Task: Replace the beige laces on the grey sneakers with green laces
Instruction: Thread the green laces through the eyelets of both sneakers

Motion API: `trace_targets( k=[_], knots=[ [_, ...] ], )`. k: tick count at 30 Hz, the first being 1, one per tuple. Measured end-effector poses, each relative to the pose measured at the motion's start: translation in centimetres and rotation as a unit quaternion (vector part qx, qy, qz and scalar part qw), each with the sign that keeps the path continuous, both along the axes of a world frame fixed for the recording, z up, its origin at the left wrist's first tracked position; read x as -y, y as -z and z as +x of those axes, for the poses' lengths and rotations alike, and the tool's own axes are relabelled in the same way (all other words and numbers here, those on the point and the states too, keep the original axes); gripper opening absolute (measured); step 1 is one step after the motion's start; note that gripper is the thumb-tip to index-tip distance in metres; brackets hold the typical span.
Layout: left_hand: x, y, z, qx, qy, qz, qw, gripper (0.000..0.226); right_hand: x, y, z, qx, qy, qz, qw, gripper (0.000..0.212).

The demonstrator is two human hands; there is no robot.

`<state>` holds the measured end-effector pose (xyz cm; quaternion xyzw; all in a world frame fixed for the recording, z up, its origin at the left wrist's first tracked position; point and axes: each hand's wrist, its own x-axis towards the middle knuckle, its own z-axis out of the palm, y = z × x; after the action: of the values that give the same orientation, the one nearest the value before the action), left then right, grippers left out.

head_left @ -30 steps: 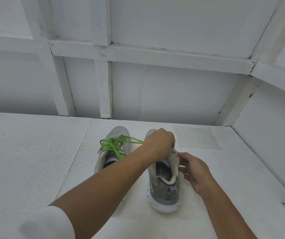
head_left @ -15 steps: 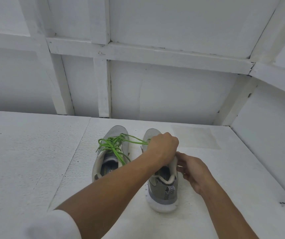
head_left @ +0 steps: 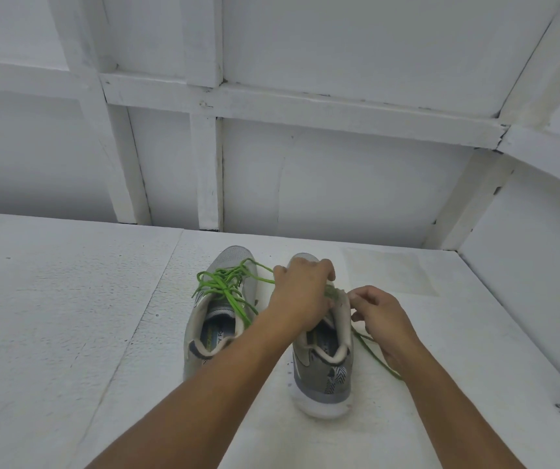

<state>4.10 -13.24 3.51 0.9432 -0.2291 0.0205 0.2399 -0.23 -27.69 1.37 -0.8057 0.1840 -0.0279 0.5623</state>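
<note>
Pinching green lace (head_left: 226, 291), left grip (head_left: 300, 299) and right grip (head_left: 380, 316) work above two grey sneakers (head_left: 322, 377).

Two bare arms and hands, seen from the person's own head-worn camera.

The left forearm (head_left: 211, 394) is uncovered along all of its visible length, from the lower edge of the view to the wrist, and so is the right forearm (head_left: 451, 411); both are slim and smooth, narrowing toward the wrists. The left hand (head_left: 300, 299) shows its back, the knuckles forming a rounded ridge; the right hand (head_left: 381, 319) shows its back and thumb side. The fingers are slender; the nails are too small to make out.
</note>
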Motion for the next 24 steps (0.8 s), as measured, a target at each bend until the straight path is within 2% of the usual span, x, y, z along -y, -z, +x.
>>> trace_targets(
  k=[4,6,7,8,9,10,11,12,13,14,15,16,17,18,20,22,23,24],
  knots=[
    [-1.7,1.7,-2.0,0.071,-0.093,-0.083,0.990,0.038,0.8,0.0,0.7,0.040,0.051,-0.014,0.998,0.016],
    [-2.2,2.6,-3.0,0.075,-0.113,-0.140,0.981,0.035,1.9,-1.2,1.4,0.096,0.099,0.067,0.988,0.019],
    [-2.3,3.0,-3.4,0.059,-0.118,-0.168,0.977,0.032,2.7,-2.4,1.7,0.137,0.129,0.156,0.970,0.020],
    [-2.3,3.3,-3.7,0.036,-0.123,-0.198,0.972,0.029,3.8,-3.9,2.0,0.179,0.154,0.269,0.934,0.019],
    [-2.4,3.7,-4.0,0.013,-0.128,-0.224,0.966,0.026,5.1,-5.3,2.2,0.220,0.170,0.389,0.879,0.017],
    [-2.3,4.0,-4.1,-0.003,-0.133,-0.241,0.961,0.022,6.4,-6.5,2.4,0.257,0.181,0.470,0.825,0.021],
    [-2.3,4.3,-4.2,-0.009,-0.138,-0.251,0.958,0.019,7.2,-7.5,2.4,0.276,0.187,0.501,0.799,0.026],
    [-2.2,4.5,-4.2,-0.012,-0.143,-0.261,0.955,0.018,7.6,-8.0,2.5,0.280,0.192,0.474,0.812,0.023],
    [-2.2,4.7,-4.2,-0.015,-0.149,-0.273,0.950,0.017,7.4,-7.9,2.5,0.275,0.185,0.402,0.853,0.018],
    [-2.2,4.9,-4.1,-0.017,-0.154,-0.286,0.946,0.018,6.6,-7.3,2.5,0.260,0.160,0.279,0.911,0.017],
    [-2.2,5.0,-4.0,-0.016,-0.156,-0.299,0.941,0.018,5.5,-6.2,2.3,0.230,0.100,0.106,0.962,0.016],
    [-2.1,5.1,-4.0,-0.015,-0.156,-0.307,0.939,0.019,4.4,-4.7,2.1,0.186,0.004,-0.075,0.980,0.012],
    [-2.1,5.1,-3.9,-0.013,-0.156,-0.311,0.937,0.019,3.5,-2.8,1.8,0.138,-0.100,-0.207,0.963,0.010],
    [-2.1,5.2,-3.9,-0.012,-0.156,-0.312,0.937,0.019,2.9,-1.3,1.4,0.099,-0.163,-0.278,0.941,0.010],
    [-2.1,5.5,-3.7,-0.009,-0.155,-0.310,0.938,0.019,2.5,-0.2,0.9,0.081,-0.180,-0.292,0.936,0.008],
    [-2.1,5.7,-3.6,-0.005,-0.157,-0.315,0.936,0.018,2.6,-0.8,0.8,0.094,-0.141,-0.236,0.957,0.012],
    [-2.2,5.8,-3.5,-0.003,-0.159,-0.316,0.935,0.018,2.7,-1.3,0.9,0.098,-0.107,-0.173,0.974,0.014],
    [-2.1,6.0,-3.4,-0.004,-0.160,-0.315,0.936,0.018,2.8,-1.8,1.0,0.111,-0.067,-0.069,0.989,0.017]
  ],
)
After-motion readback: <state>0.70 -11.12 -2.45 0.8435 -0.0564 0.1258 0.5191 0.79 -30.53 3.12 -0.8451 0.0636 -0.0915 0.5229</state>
